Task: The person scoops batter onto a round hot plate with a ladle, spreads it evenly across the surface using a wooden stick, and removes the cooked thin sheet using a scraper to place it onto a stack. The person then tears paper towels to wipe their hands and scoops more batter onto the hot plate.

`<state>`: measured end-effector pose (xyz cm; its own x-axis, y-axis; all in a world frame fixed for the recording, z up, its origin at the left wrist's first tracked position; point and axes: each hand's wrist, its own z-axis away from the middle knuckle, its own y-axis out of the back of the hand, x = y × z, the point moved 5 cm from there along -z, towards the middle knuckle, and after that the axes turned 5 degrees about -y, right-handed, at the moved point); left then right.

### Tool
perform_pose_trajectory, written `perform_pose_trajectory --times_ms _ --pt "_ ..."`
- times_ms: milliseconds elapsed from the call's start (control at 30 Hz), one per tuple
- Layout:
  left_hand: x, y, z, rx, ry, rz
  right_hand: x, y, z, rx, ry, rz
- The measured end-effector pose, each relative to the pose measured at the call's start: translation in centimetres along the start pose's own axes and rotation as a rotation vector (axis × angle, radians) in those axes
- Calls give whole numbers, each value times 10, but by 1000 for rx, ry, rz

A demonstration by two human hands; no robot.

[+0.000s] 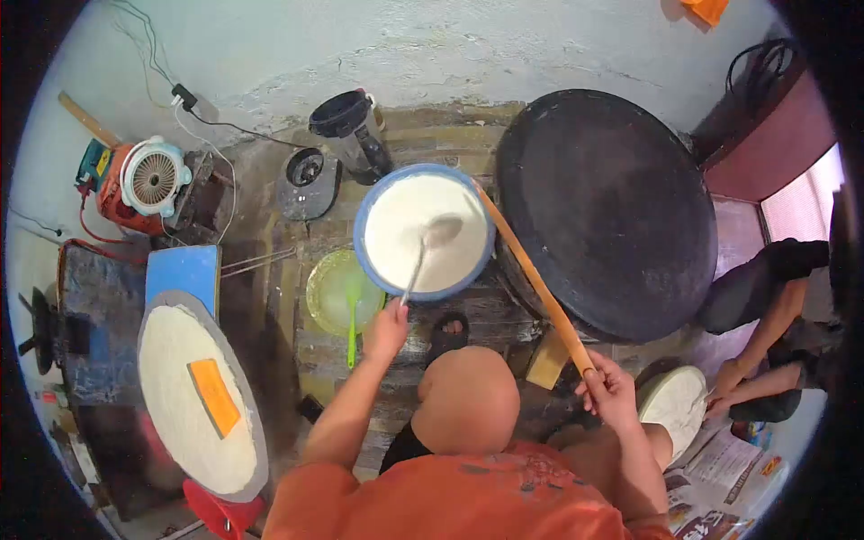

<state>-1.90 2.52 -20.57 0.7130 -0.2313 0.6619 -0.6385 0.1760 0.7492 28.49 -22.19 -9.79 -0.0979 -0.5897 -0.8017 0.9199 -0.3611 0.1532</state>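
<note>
My left hand [387,331] is closed around the handle of a metal ladle [416,270]. The ladle's bowl lies at the surface of a white batter [405,220] in a blue-rimmed basin [362,247]. In my right hand [609,391] is the near end of a long, flat wooden stick [531,265], gripped by the fingers. It slants away from me, its far end by the basin's right rim, passing along the near left edge of a large round black griddle [612,216]. A pale green bowl [324,292] with a bright green spatula [352,328] stands left of the basin.
A blender jug [360,144] and its base [308,184] stand behind, near the wall. At left are a fan-like blower [153,180] and an oval pale surface [184,396] bearing an orange piece [214,396]. Another person's hands [727,382] are beside a round white item [677,409].
</note>
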Motion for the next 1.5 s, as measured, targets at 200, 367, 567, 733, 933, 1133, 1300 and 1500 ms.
perform_pose_trajectory --times_ms 200,367,567,733,933,1133,1300,1500 --pt "6 18 -45 -342 273 -496 2 9 4 25 70 97" --pt "-11 -28 -26 -370 126 -453 -7 18 12 43 110 78" --pt "-40 -5 -5 -253 210 -299 7 27 18 21 32 5" --pt "37 0 -50 -303 121 -215 -5 24 22 19 9 7" --pt "15 -43 -47 -361 69 -522 -6 24 18 37 -12 -52" --pt "9 27 -25 -246 281 -414 4 26 25 24 -30 -20" --pt "-16 -52 0 -505 797 452 -2 26 21 50 30 14" --pt "37 9 -30 -442 879 1240 5 27 17 44 -12 -36"
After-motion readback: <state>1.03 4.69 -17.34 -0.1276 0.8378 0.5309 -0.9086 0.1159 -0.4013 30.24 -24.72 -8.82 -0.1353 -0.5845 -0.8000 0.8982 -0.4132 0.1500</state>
